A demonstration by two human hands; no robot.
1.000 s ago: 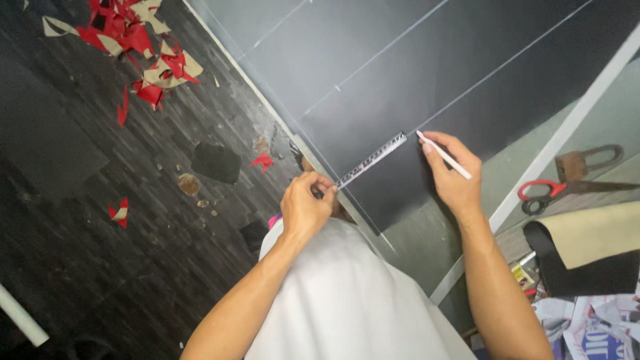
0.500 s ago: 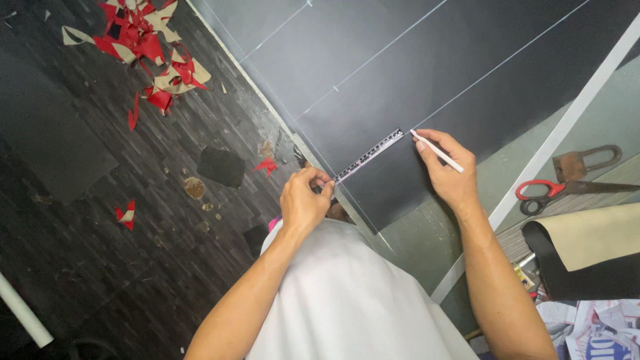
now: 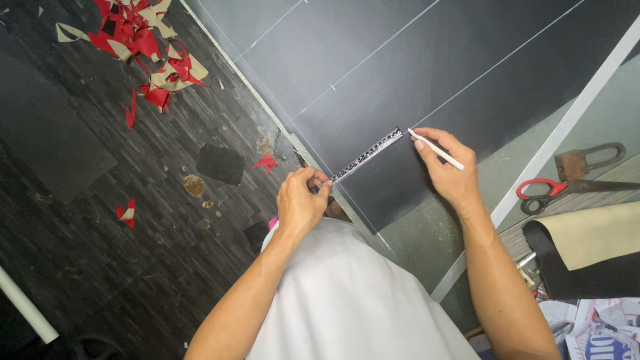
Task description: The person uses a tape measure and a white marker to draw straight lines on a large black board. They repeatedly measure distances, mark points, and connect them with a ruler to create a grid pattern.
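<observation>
Between the fingers: a narrow steel ruler with black graduations [image 3: 368, 155] spans the gap from one hand to the other, flat on the large black matte sheet with thin white ruled lines [image 3: 427, 80]
Left hand [image 3: 300, 203]: fingertips pinched on the ruler's near end, at the sheet's edge; thumb on top
Right hand [image 3: 453, 173]: fingers closed round a slim white marking pencil [image 3: 437, 149]; tip just beside the ruler's far end
Beyond the right knuckles: red-handled scissors [image 3: 543, 195], well apart
Risk, as I judge it: one pinched end may let the ruler pivot under pencil pressure; the mark would land off the ruled line
</observation>
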